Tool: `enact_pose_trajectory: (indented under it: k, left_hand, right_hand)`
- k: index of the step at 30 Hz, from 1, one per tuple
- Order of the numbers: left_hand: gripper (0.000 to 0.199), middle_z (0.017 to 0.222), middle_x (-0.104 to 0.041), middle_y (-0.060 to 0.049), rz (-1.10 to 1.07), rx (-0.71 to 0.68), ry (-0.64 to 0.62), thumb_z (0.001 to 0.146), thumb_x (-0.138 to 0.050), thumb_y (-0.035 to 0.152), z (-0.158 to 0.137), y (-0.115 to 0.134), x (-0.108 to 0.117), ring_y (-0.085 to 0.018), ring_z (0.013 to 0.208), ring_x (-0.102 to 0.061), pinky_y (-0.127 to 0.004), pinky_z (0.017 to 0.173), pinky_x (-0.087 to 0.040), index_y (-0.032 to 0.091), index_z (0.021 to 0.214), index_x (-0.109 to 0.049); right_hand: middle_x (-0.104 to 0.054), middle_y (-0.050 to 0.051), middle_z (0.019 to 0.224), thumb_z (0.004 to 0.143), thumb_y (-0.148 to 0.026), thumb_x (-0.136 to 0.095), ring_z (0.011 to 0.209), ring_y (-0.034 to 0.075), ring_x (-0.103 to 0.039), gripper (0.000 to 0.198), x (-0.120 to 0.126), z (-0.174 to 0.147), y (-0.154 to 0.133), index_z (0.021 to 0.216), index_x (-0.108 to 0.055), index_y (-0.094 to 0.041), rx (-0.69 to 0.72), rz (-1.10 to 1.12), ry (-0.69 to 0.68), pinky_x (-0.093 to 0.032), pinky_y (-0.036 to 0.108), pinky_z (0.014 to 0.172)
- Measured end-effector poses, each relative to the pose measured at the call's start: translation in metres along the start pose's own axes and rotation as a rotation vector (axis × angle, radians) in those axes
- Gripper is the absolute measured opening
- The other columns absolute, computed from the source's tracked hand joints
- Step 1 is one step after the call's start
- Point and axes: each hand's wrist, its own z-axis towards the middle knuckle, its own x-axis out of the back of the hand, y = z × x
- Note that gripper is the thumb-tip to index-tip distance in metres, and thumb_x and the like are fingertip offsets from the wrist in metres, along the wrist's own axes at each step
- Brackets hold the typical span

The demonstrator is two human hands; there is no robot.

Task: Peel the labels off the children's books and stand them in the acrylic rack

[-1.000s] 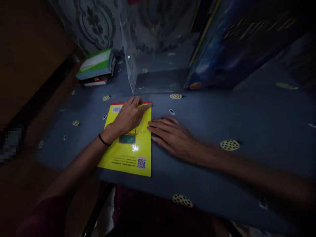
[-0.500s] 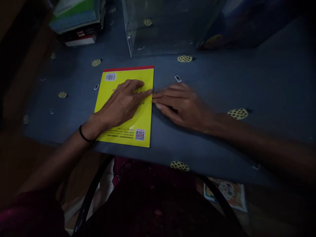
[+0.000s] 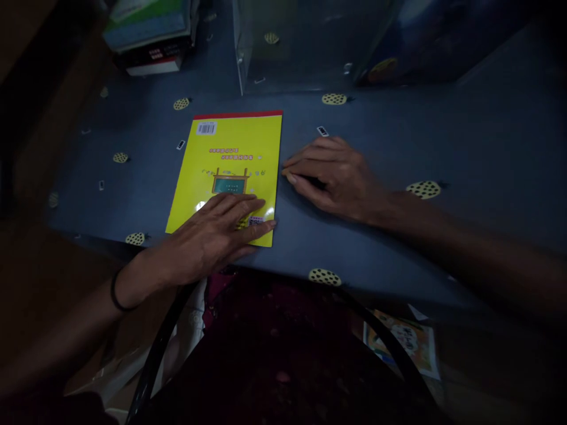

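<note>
A yellow booklet [image 3: 237, 136] lies with its back cover up on the blue cloth, a red strip along its far edge and a barcode near the far left corner. Across its near part my left hand [image 3: 206, 236] rests flat, fingers stretched toward the right edge and partly covering the QR code. My right hand [image 3: 334, 174] sits just right of the booklet, thumb and fingers pinched together beside its right edge. Whatever is in the pinch, if anything, is too small and dark to make out.
A stack of books [image 3: 153, 32] stands at the far left. Behind the booklet is a clear plastic panel or holder [image 3: 305, 53], with a dark blue object [image 3: 425, 47] at its right. Below the desk edge are a black chair arm [image 3: 155, 360] and a colourful printed booklet [image 3: 410, 345].
My left hand has slid from the booklet's middle toward its near edge, uncovering a printed blackboard picture. My right hand stays near the right edge, now slightly apart from it. The camera view has shifted slightly.
</note>
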Motion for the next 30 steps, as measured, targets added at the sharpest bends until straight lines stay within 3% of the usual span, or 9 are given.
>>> enact_pose_trajectory:
  k: [8, 14, 18, 24, 27, 30]
  left_hand:
    - [0.033, 0.141, -0.058, -0.014, 0.224, 0.054, 0.068, 0.105, -0.046, 0.027, 0.018, 0.004, -0.020, -0.031, 0.135, -0.050, -0.050, 0.104, -0.049, 0.018, 0.136, -0.055]
    - [0.031, 0.127, -0.065, -0.014, 0.255, 0.028, 0.139, 0.104, -0.044, 0.018, 0.025, 0.011, -0.026, -0.028, 0.123, -0.059, -0.043, 0.100, -0.051, 0.015, 0.130, -0.059]
    - [0.034, 0.133, -0.064, -0.013, 0.147, -0.079, 0.117, 0.102, -0.043, 0.013, 0.011, 0.010, -0.017, -0.025, 0.130, -0.056, -0.043, 0.106, -0.049, 0.017, 0.133, -0.059]
    - [0.052, 0.145, -0.061, -0.010, 0.004, -0.076, -0.007, 0.091, -0.046, 0.002, -0.020, -0.002, -0.001, -0.023, 0.135, -0.055, -0.047, 0.110, -0.046, 0.019, 0.140, -0.053]
    - [0.051, 0.140, -0.065, -0.009, -0.061, -0.023, 0.028, 0.090, -0.045, 0.000, -0.037, -0.005, 0.002, -0.022, 0.128, -0.061, -0.045, 0.105, -0.051, 0.020, 0.136, -0.056]
    - [0.041, 0.126, -0.072, -0.011, -0.022, 0.116, 0.135, 0.094, -0.045, 0.004, -0.056, -0.005, 0.001, -0.023, 0.113, -0.068, -0.043, 0.094, -0.056, 0.019, 0.129, -0.060]
  right_hand:
    - [-0.076, 0.008, 0.111, 0.103, -0.033, -0.046, 0.105, 0.025, -0.069, 0.030, 0.006, -0.003, -0.023, 0.106, -0.074, -0.023, -0.063, 0.176, 0.009, -0.054, 0.046, 0.093]
    - [-0.077, 0.009, 0.109, 0.104, -0.031, -0.043, 0.102, 0.023, -0.070, 0.034, 0.011, -0.010, -0.035, 0.121, -0.071, -0.019, -0.098, 0.240, -0.072, -0.056, 0.041, 0.088]
    - [-0.076, 0.011, 0.112, 0.104, -0.030, -0.044, 0.105, 0.023, -0.070, 0.035, 0.010, -0.012, -0.032, 0.124, -0.069, -0.016, -0.106, 0.239, -0.084, -0.056, 0.040, 0.089]
    - [-0.073, 0.012, 0.114, 0.102, -0.045, -0.050, 0.109, 0.027, -0.065, 0.039, 0.005, -0.014, -0.031, 0.126, -0.067, -0.019, 0.036, 0.155, -0.141, -0.051, 0.047, 0.096]
    - [-0.070, 0.015, 0.115, 0.101, -0.049, -0.052, 0.110, 0.029, -0.063, 0.042, 0.004, -0.017, -0.035, 0.123, -0.068, -0.017, 0.086, 0.065, -0.171, -0.050, 0.048, 0.093]
    - [-0.069, 0.015, 0.116, 0.103, -0.042, -0.051, 0.111, 0.029, -0.062, 0.034, 0.004, -0.020, -0.043, 0.120, -0.068, -0.018, 0.106, 0.001, -0.161, -0.050, 0.048, 0.091]
